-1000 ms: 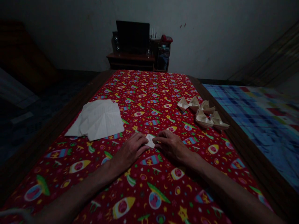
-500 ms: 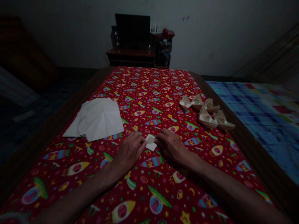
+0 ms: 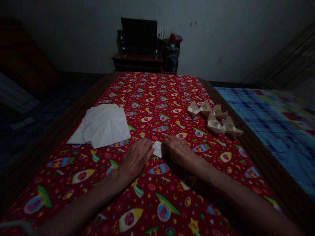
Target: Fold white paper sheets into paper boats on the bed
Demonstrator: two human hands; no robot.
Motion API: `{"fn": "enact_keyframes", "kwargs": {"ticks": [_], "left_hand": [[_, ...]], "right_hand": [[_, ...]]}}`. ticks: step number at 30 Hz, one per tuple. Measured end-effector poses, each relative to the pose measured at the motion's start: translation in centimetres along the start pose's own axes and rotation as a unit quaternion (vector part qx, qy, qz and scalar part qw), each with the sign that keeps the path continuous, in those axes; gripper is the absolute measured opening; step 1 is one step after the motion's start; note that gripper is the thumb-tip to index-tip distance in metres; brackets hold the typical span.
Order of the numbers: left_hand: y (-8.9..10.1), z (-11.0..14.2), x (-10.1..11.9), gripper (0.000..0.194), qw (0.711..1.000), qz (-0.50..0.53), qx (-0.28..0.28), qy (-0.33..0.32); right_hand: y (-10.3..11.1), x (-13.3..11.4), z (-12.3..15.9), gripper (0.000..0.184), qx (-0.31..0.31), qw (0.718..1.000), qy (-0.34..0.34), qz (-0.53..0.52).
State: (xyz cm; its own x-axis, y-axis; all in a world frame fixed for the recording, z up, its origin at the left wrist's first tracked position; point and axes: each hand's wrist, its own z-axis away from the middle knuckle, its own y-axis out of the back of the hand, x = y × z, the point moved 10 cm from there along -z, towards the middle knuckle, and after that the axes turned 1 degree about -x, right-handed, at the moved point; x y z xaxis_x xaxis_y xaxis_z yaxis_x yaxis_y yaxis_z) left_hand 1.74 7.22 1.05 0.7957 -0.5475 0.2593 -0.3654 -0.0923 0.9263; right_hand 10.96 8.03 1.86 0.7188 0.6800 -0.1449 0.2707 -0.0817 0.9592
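A small folded piece of paper [image 3: 157, 149] lies between my two hands on the red patterned cloth [image 3: 150, 193]. At its left edge, my left hand [image 3: 139, 151] is closed, with thumb and fingers pinching the paper. My right hand [image 3: 176, 149] grips the right edge with curled fingers. The fingertips cover both side corners of the paper. To the left lies a fanned stack of white paper sheets [image 3: 109, 126] with crease lines. On the right stand several folded paper boats [image 3: 216, 124], grouped close together.
The cloth covers a table with a dark wooden edge [image 3: 265, 167]. Beyond its far end, a black monitor [image 3: 139, 35] and speakers stand on a brown desk [image 3: 137, 58]. A blue checked sheet [image 3: 268, 114] spreads out at the right.
The folded paper looks flatter and narrower between my fingers, its top opening no longer showing. Both hands remain on it, and the view has shifted slightly.
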Motion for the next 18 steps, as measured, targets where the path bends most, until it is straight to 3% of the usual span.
{"fn": "enact_keyframes", "kwargs": {"ticks": [3,7,14,18], "left_hand": [[0.3,0.5,-0.3,0.009,0.999,0.036,0.026,0.011],[0.7,0.7,-0.5,0.014,0.998,0.031,0.05,0.032],[0.2,-0.4,-1.3,0.019,0.994,0.063,0.033,0.087],[0.1,-0.4,-2.5,0.02,0.976,0.184,0.015,0.119]], "right_hand": [[-0.6,0.5,-0.1,0.014,-0.024,0.999,-0.03,-0.029],[-0.5,0.8,0.4,0.015,0.024,0.997,-0.042,-0.055],[-0.7,1.7,0.7,0.016,0.053,0.991,-0.064,-0.107],[0.2,2.1,0.9,0.019,0.091,0.978,-0.059,-0.18]]}}
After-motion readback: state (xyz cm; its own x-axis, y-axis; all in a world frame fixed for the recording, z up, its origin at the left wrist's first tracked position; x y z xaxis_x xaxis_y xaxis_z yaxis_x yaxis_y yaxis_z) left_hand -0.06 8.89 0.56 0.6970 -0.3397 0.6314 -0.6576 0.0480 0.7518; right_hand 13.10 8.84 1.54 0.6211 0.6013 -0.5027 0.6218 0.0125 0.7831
